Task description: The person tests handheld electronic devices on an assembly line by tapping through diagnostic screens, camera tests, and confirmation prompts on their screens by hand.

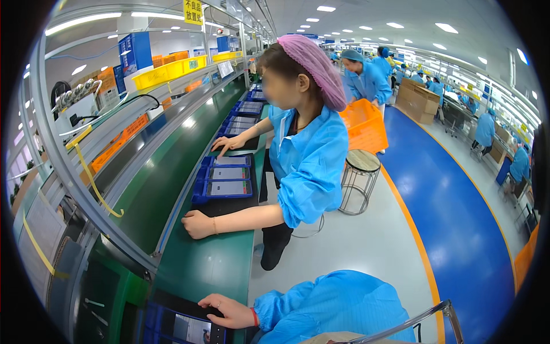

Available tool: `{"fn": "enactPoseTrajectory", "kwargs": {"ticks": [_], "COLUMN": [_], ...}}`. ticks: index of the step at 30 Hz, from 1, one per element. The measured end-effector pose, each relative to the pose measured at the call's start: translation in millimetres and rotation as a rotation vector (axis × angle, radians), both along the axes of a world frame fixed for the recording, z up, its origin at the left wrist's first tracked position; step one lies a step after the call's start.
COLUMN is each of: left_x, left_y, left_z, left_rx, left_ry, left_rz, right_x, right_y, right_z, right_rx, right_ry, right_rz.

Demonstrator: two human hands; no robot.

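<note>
Near the lower edge, my right hand reaches in from a blue sleeve with a red band at the wrist. It lies palm down, fingers apart, over the edge of a dark-framed flat device with a lit screen. That device sits in a blue tray on a black mat, partly cut off by the picture's rim. My left hand is out of view. Beyond, a co-worker's closed hand rests on the green bench. Their other hand touches a device near another blue tray with lit screens.
More blue trays with devices line the bench away from me. A metal frame post and yellow bins stand at left. Right of the bench are a round stool, an orange crate carried by a person, and a blue walkway.
</note>
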State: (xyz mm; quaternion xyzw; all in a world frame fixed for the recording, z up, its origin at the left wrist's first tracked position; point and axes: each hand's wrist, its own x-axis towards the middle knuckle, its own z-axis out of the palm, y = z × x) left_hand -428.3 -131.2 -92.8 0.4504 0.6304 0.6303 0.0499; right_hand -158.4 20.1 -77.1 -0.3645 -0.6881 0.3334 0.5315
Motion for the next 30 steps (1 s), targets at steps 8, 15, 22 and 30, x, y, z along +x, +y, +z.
{"fn": "enactPoseTrajectory", "kwargs": {"ticks": [8,15,22,30], "left_x": [-8.4,-17.6,-30.7,-51.4], "left_y": [-0.2,8.6,20.7,60.6], "left_z": [-7.7,-19.1,-30.2,-31.3], "left_rx": [-0.019,0.011,0.068,0.618], "left_ry": [-0.049,-0.081,0.117,0.338], "left_rz": [-0.012,0.038,0.055,-0.334], "right_x": [1.0,-0.2,-4.5,-6.5], "right_y": [0.0,1.0,8.0,6.3], "right_z": [-2.3,-0.7,-5.9,-2.5], "right_rx": [0.037,0.043,0.061,0.042], "right_ry": [0.019,-0.01,0.006,-0.032], "right_rz": [-0.028,-0.064,-0.068,-0.077]}}
